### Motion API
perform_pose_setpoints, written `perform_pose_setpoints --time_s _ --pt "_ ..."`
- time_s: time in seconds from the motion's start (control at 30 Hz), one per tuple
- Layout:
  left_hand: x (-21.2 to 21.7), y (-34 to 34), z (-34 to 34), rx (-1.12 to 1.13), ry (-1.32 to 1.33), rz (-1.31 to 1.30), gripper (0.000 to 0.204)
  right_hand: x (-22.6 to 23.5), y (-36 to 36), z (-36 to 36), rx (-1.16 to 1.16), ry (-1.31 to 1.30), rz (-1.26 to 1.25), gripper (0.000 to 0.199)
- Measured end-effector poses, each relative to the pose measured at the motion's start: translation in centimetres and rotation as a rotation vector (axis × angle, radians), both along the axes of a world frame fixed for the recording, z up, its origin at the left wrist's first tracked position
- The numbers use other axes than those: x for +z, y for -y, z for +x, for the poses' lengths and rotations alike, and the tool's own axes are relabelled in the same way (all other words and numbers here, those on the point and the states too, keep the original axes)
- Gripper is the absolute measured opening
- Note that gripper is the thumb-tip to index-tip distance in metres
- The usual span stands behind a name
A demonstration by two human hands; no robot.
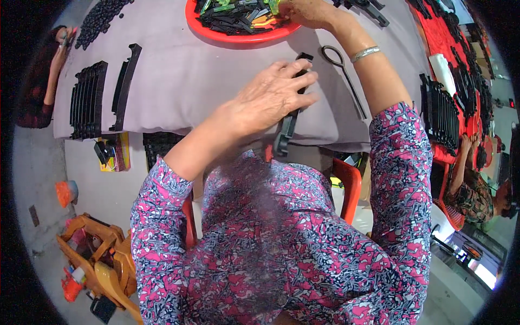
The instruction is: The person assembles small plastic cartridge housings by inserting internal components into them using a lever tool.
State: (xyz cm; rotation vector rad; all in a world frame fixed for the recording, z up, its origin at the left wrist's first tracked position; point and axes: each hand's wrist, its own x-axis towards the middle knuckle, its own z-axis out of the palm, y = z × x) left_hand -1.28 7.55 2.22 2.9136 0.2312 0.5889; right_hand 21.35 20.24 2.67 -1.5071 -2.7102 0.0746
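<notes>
My left hand [276, 95] lies over a long black plastic strip [285, 132] at the table's near edge. Its fingers bend across the strip, whose far tip and near end stick out on either side; the thumb is hidden. At the top edge of the picture, my right hand [307, 13] reaches into a red tray [238, 38]. Its fingers are curled down among small black, orange and clear green plastic pieces [246, 17], and what they pinch cannot be made out. A black rod with a looped end [346, 78] lies on the cloth, right of my left hand.
Left on the grey tablecloth [168, 70] are a row of black strips [89, 100], a single strip [125, 86] and a heap of small black parts [100, 21]. More strips [439, 114] stand at the right. One person sits at far left, another at far right.
</notes>
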Motion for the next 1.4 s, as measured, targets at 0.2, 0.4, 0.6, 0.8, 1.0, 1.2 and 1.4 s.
perform_pose_setpoints --time_s 0.2,0.4,0.6,0.8,1.0,1.2,1.4 --pt "-0.1 -0.7 -0.1 -0.043 -0.036 0.032 0.026 1.1 0.9 -0.2 -0.009 -0.018 -0.042 0.020" --pt "-1.0 1.4 -1.7 0.089 0.046 -0.218 0.025 -0.2 0.6 2.2 0.017 -0.215 -0.047 0.016" --pt "-1.7 3.0 -2.6 0.214 0.080 -0.297 0.038 1.7 2.2 0.3 -0.180 -0.050 -0.142 0.012" --pt "-1.5 3.0 -3.7 0.313 0.152 -0.311 0.038 1.4 3.7 1.5 -0.103 -0.314 -0.073 0.015" --pt "-2.0 3.1 -4.7 0.411 0.186 -0.437 0.029 2.6 8.6 -0.3 -0.309 -0.520 -0.003 0.020" --pt "-2.0 3.8 -3.7 0.384 0.217 -0.506 0.032 2.7 15.8 -1.5 -0.258 -0.712 -0.130 0.026" --pt "-2.1 4.0 -2.9 0.382 0.229 -0.483 0.035 3.1 21.5 -2.2 -0.362 -1.007 -0.357 0.019"
